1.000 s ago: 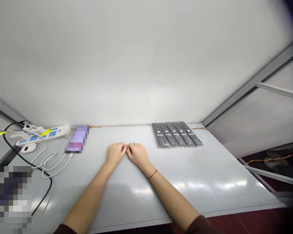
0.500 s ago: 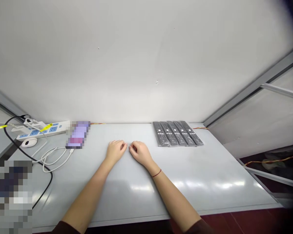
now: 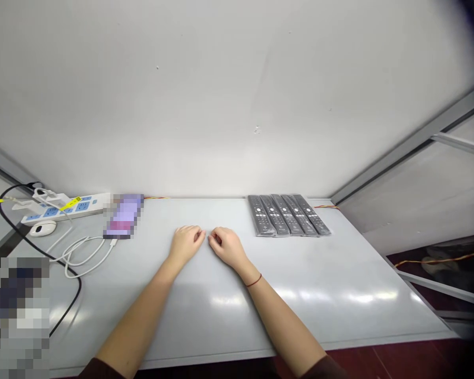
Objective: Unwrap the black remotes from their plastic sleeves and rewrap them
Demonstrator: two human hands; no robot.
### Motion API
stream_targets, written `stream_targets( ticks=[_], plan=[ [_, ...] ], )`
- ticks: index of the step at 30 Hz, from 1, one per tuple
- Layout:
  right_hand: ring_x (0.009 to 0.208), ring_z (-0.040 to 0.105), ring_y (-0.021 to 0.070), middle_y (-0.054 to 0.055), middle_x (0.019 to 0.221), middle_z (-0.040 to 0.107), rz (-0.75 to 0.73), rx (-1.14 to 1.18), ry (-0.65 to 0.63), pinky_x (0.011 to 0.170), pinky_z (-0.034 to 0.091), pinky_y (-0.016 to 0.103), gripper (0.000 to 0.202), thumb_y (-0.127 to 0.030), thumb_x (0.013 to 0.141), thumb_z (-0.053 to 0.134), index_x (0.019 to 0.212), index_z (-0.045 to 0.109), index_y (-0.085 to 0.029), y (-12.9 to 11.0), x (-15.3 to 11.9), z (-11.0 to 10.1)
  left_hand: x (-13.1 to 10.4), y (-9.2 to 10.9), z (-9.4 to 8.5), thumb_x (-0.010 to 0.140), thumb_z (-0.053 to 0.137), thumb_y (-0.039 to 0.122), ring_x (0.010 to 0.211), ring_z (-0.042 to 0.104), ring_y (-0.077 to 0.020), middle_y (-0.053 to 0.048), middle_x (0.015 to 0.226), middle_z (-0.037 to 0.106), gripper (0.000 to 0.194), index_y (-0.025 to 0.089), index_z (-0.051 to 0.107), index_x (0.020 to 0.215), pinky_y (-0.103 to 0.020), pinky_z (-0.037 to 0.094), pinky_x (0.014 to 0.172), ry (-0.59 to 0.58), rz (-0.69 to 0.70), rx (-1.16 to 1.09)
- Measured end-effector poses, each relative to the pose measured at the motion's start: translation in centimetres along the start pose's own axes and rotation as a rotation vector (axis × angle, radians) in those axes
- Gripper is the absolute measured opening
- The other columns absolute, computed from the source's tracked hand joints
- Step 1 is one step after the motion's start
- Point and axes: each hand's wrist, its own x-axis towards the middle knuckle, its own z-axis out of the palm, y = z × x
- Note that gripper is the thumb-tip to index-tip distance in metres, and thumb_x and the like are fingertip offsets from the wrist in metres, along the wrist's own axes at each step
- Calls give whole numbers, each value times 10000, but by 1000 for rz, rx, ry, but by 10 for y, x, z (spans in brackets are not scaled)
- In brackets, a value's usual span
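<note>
My left hand rests on the table in a loose fist, thumb side toward the middle. Just across a narrow gap lies my right hand, also curled into a fist, with a thin red cord round the wrist. Nothing shows in either hand. To the right of my right hand, toward the back wall, several black remote controls in clear plastic wrapping lie side by side in a row, apart from my fingers.
On the left of the grey table a blurred phone is plugged into a white cable. Behind it are a power strip and a white mouse. A black cord curves down the left side. The white wall closes the back.
The view has shifted slightly, so the things on the left sit a little further left. My hands and the remote controls stay in place on the table.
</note>
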Motion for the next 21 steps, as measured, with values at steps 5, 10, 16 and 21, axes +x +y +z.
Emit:
stream_targets(
  ticks=[5,10,16,21],
  plan=[
    [581,437,144,-15,604,489,-2,5,-1,603,324,270,188,-205,837,476,654,434,-213,0,0,-1,0,-1,1,897,413,319,677,515,-164,-22,648,597,306,194,539,647,-289,311,670,-1,-4,-3],
    [582,443,145,-16,604,492,5,12,-4,595,322,267,187,-202,828,486,649,433,-211,1,0,0,0,-1,1,897,408,320,678,523,-164,-20,652,602,312,195,541,643,-292,313,668,-1,-2,-6],
    [583,445,144,-14,610,503,7,19,3,600,330,267,182,-201,828,488,652,443,-212,0,0,0,0,-1,0,899,402,316,678,523,-165,-24,651,606,317,195,533,637,-293,315,669,-4,0,-8],
    [577,438,140,-18,602,493,5,15,0,596,326,261,182,-194,826,492,650,449,-207,1,0,0,0,-2,0,897,401,321,672,514,-164,-23,651,604,314,198,540,643,-294,319,674,-7,-7,-5]
  ],
)
